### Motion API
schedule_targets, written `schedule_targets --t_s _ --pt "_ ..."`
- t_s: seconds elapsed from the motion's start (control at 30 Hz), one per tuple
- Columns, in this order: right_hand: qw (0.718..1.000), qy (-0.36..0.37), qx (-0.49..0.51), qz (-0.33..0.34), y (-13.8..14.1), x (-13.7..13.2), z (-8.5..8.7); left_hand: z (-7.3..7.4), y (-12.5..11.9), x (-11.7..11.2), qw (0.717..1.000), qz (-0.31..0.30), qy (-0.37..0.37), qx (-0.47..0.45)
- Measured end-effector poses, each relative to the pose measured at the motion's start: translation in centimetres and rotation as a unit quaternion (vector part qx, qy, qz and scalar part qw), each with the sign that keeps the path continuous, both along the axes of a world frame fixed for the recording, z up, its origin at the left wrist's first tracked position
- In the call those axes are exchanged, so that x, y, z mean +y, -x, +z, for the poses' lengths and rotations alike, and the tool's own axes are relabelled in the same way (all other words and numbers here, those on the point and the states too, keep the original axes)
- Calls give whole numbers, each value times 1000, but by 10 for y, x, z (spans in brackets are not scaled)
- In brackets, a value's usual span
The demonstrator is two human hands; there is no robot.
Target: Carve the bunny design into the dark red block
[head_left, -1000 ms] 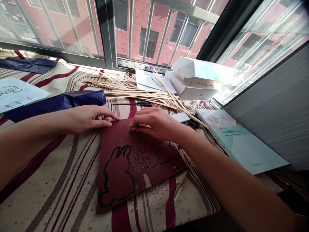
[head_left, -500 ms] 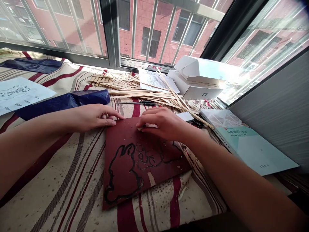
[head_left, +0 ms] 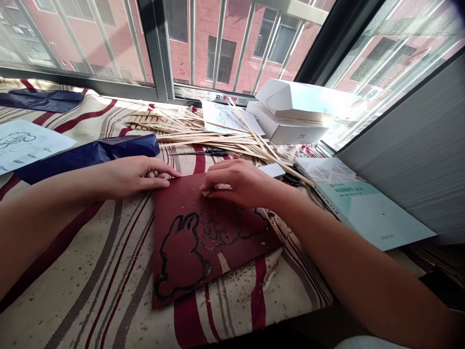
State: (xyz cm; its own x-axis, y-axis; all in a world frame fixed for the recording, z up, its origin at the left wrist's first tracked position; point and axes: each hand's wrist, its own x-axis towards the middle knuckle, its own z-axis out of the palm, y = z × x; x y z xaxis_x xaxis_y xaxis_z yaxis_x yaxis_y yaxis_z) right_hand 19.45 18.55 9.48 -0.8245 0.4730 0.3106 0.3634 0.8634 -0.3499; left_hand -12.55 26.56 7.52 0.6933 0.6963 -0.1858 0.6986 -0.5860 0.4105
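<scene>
A dark red board (head_left: 218, 245) with black outlines of a cartoon animal lies flat on the striped cloth. My left hand (head_left: 152, 175) holds the board's far left corner, index finger at the far edge and thumb by the left edge. Over the upper part of the board, my right hand (head_left: 236, 183) is closed in a pinch on a small pale piece (head_left: 205, 193), which touches or nearly touches the surface. Most of that piece is hidden by the fingers, so its kind is unclear. Pale crumbs dot the board, and my right hand covers part of the drawing.
Thin wooden strips (head_left: 203, 139) lie loose behind the board, with a white box (head_left: 294, 127) by the window. A book (head_left: 366, 208) is on the right. Dark blue sheeting (head_left: 90, 154) and a drawing on paper (head_left: 32, 145) are at left. Debris specks the striped cloth (head_left: 98, 271).
The whole view has shifted slightly, so everything appears a little further left. Both hands keep about the same places on the board, the right one still pinching the pale piece.
</scene>
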Motion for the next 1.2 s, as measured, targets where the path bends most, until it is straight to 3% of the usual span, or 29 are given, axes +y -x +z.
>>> schedule_targets --t_s 0.13,0.33,0.53,0.7,0.77,0.87,0.93,1.03,1.2 --pt "1000 -21 -13 -10 4 -1 1 2 -1 -3 1000 0 1 -3" --pt "1000 5 4 -26 -5 1 -2 13 -5 -11 1000 9 26 -9" --pt "1000 15 1 -15 0 -2 -2 14 -6 -12 1000 2 16 -27" --pt "998 -22 -37 -37 1 -1 2 11 -5 -13 1000 -1 -1 -27" --pt "996 -42 -26 -80 -14 1 4 7 -3 -11 999 1 -15 -30" --pt "974 -74 83 -197 -41 4 9 3 0 -8 999 4 -25 -30" --pt "962 -91 119 -230 -50 4 10 2 1 -6 1000 -5 -17 -23" --pt "972 -95 93 -195 -45 2 8 2 1 -6 999 -16 -15 -28" --pt "996 -29 33 -84 -26 0 -2 0 -1 -10 998 -26 -41 -42"
